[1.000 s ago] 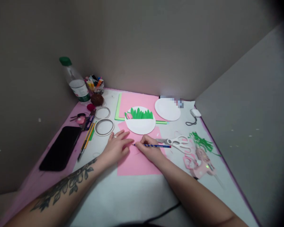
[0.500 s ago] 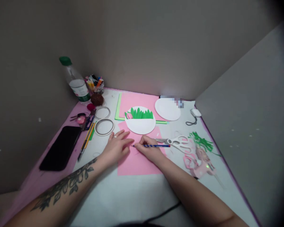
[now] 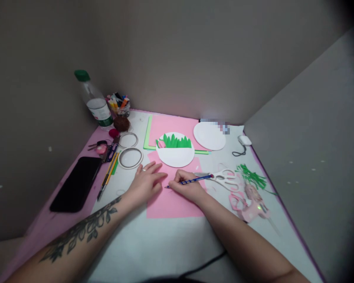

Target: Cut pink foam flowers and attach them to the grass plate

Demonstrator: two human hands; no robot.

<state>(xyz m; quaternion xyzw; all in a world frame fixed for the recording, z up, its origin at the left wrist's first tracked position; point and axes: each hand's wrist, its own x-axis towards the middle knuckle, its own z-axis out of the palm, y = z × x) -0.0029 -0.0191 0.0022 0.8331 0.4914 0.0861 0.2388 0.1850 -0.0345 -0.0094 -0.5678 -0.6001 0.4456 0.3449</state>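
Note:
Pink paper [image 3: 174, 206] lies flat before me, and my left hand [image 3: 147, 182] rests on its left part with the fingers spread. My right hand [image 3: 187, 185] is closed around a blue pencil [image 3: 191, 181], its tip at the paper just right of my left hand. Above both hands sits a white paper plate [image 3: 175, 157] that carries green paper grass [image 3: 177, 141] and a small pink piece [image 3: 161, 144]. White-handled scissors [image 3: 221, 179] lie just right of my right hand, which partly covers the sheet.
On the right are a pink glue gun [image 3: 253, 210] and green paper strips [image 3: 250, 176]. A second white plate [image 3: 209, 136] is at the back. Tape rolls [image 3: 130, 158], a phone [image 3: 76, 184], a cutter knife [image 3: 104, 186] and a bottle [image 3: 96, 104] stand or lie on the left.
The pencil tip has shifted slightly toward me, and its back end has tipped up and away. My left hand has stayed in place.

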